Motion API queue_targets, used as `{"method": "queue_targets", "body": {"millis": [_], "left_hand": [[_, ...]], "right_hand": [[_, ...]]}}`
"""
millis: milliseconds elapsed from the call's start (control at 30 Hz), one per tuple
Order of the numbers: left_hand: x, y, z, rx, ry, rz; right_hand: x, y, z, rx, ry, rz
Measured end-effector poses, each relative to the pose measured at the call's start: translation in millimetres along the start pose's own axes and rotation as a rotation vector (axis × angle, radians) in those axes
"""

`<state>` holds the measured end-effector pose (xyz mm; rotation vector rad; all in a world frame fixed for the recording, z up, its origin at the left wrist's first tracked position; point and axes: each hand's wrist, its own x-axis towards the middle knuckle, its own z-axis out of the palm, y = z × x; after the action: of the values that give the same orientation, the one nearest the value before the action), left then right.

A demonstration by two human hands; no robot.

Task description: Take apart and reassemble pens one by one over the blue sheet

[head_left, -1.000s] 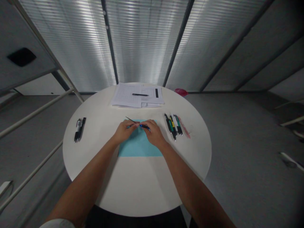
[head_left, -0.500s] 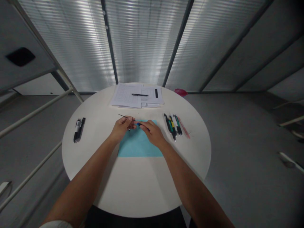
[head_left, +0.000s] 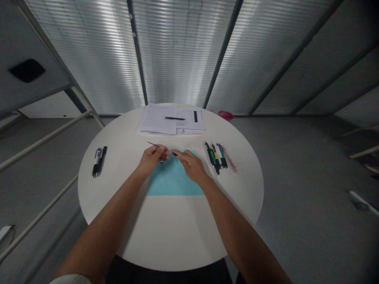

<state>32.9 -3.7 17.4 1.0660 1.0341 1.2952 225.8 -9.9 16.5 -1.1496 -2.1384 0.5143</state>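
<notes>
My left hand (head_left: 152, 159) pinches a thin dark rod that looks like a pen refill (head_left: 153, 144); its tip points up and to the left. Close beside it, my right hand (head_left: 189, 162) is closed on a small blue and black pen part (head_left: 174, 153), mostly covered by the fingers. The two pieces nearly meet; whether they touch I cannot tell. Both hands are above a light blue sheet (head_left: 176, 185) on the round white table (head_left: 171, 228). A small shiny bit shows under the left fingers, too small to name.
Several pens (head_left: 216, 157) and a pinkish strip (head_left: 229, 158) lie at the right. Two pens (head_left: 99, 161) lie at the left. Printed papers (head_left: 158, 120) with a black pen (head_left: 174, 118) on them are at the back. A white metal frame (head_left: 44, 140) stands left of the table.
My right fingers have shifted slightly on the blue and black part, which now lies more in line with the thin rod. My left hand has hardly moved.
</notes>
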Motion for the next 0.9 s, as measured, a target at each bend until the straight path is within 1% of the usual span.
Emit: {"method": "queue_targets", "body": {"millis": [67,233,367,500,633,767,900], "left_hand": [[-1,1,0.6,0.053,-0.007,0.017],[-1,-2,-0.4,0.250,-0.059,0.112],[-1,-4,-0.2,0.323,-0.082,0.168],[-2,-2,0.8,0.348,-0.081,0.212],[-2,-1,0.8,0.365,-0.041,0.224],[-2,0,0.7,0.285,0.020,0.189],[-2,3,0.9,0.200,0.086,0.164]], "right_hand": [[0,0,0,-0.029,-0.004,0.003],[0,-3,-1,-0.081,-0.025,0.025],[0,-3,-1,-0.029,-0.005,0.028],[2,-1,3,0.046,0.005,0.020],[3,2,7,0.180,0.017,0.005],[4,3,10,0.329,0.043,0.017],[5,3,10,0.380,0.049,0.054]]}}
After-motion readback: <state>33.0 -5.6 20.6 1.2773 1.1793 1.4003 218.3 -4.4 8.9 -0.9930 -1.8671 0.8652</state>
